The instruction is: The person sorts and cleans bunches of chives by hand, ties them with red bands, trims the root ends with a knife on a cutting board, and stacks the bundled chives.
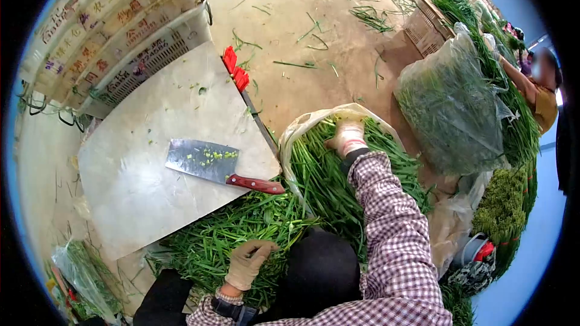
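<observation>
My left hand (246,264), in a light work glove, hovers over a pile of loose green stalks (211,235); its fingers are slightly bent and apart, with nothing in them. My right hand (348,137), gloved too, reaches to the far side of an open whitish bag (289,157) full of long greens (326,175). Its fingertips are hidden at the stalk ends, so their grip cannot be made out. A cleaver (202,158) with a reddish wooden handle lies flat on the pale board (151,199), chopped green bits on its blade.
Stacked white crates (139,24) stand at the upper left, and red ties (235,68) hang at the board's edge. Right of the bag are a plastic-wrapped bundle of greens (450,108) and a crate (423,27). Another person (547,99) is at the far right.
</observation>
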A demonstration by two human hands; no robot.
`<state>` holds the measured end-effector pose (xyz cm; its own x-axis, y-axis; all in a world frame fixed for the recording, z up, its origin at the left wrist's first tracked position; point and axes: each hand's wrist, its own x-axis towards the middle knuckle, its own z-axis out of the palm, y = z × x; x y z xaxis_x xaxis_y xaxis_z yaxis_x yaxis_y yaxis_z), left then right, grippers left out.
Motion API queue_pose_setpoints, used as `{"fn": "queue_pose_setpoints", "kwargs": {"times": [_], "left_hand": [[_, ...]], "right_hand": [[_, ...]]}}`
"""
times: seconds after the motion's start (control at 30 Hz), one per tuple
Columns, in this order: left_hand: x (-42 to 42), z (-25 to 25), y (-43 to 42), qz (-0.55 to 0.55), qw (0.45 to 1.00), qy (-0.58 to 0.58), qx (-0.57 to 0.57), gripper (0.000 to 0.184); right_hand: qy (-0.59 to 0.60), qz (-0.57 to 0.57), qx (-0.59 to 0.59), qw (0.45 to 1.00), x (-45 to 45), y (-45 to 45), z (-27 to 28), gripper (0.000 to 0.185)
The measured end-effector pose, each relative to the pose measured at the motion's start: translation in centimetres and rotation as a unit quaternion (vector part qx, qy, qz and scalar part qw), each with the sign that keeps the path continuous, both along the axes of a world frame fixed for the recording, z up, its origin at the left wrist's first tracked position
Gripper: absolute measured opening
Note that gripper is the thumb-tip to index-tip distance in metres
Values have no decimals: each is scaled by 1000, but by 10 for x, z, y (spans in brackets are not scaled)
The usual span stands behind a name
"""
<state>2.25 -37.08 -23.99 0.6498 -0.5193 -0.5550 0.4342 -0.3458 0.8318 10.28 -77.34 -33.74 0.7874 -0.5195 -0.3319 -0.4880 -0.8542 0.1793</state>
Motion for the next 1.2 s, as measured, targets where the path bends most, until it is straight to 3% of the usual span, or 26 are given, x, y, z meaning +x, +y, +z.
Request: {"fn": "queue_pose_setpoints", "kwargs": {"times": [0.07,0.13,0.17,0.2,0.27,0.3,0.47,0.5,0.6,0.63,0.67,0.73,0.77,0.8,0.93,0.97,1.07,1.17,1.2], "left_hand": [[10,3,-9,-57,998,-2,16,23],[14,2,-22,-89,995,-31,-44,24],[16,0,-27,-103,992,-41,-60,23],[16,-1,-30,-116,989,-51,-74,22],[15,-11,-36,-99,990,-15,-96,19],[19,-11,-41,-89,991,18,-100,19],[39,-12,-75,-111,991,40,-60,21],[33,-23,-84,-67,990,56,-114,19],[21,7,-84,-38,966,-242,-85,19],[27,21,-78,-36,924,-364,-115,28],[38,26,-68,-38,879,-464,-104,45],[61,31,-65,46,819,-567,80,64],[73,30,-63,4,812,-569,126,69],[86,25,-62,-38,802,-571,170,73],[101,11,-81,-161,784,-496,337,81],[104,1,-83,-161,765,-512,355,77],[125,-12,-93,-131,748,-530,378,72],[164,-21,-108,-108,735,-537,399,65],[172,-23,-112,-99,731,-540,405,64]], "right_hand": [[94,-41,32,994,20,0,5,93],[97,-62,57,992,29,-15,-13,95],[101,-128,125,979,35,-20,-11,90],[124,-151,227,954,34,-33,-17,97],[27,-183,221,958,36,-27,-13,83],[33,-132,207,969,36,-50,-56,96],[225,-187,219,931,66,-43,-26,95],[236,-183,199,933,68,-40,-24,96],[217,-128,198,947,62,-53,-57,96],[197,-107,203,953,55,-66,-87,93],[195,-100,214,952,56,-66,-80,88],[188,-112,220,951,55,-70,-84,85],[194,-135,221,946,57,-59,-62,84],[209,-151,287,922,58,-57,-33,94],[167,-139,278,936,44,-71,-67,95],[177,-160,231,943,44,-60,-51,95],[151,-138,270,941,41,-63,-45,91],[28,-166,329,929,23,-82,-59,86],[-20,-200,347,916,14,-97,-68,72]]}}
